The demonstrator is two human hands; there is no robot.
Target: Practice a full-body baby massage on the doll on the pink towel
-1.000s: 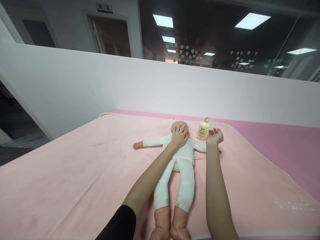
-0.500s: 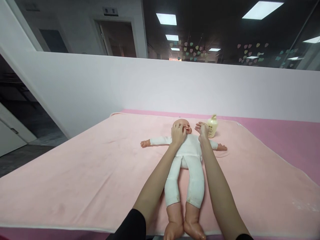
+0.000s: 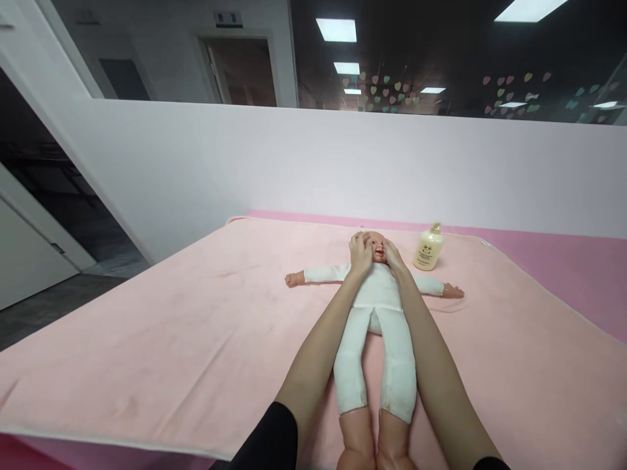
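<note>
A baby doll [image 3: 377, 287] in a white cloth suit lies on its back, arms spread wide, its feet toward me. My left hand [image 3: 360, 253] curves around the left side of the doll's head, its fingers reaching up by the brow. Against the other cheek rests my right hand [image 3: 393, 253], its fingers bent along the face and partly hidden. Between the two hands the doll's eyes and open mouth show. To the right of the head stands a pale yellow pump bottle [image 3: 428, 249], apart from my hand.
A pink towel [image 3: 196, 313] with a few creases lies under the doll, over a darker pink surface [image 3: 553, 261]. A low white wall [image 3: 313, 163] runs behind it, with dark glass above. At the far left, the floor and a white cabinet door [image 3: 34, 248] show.
My right hand has moved left from beside the bottle onto the doll's cheek. My left hand stays at the head, slightly farther to its side. The view has shifted a little.
</note>
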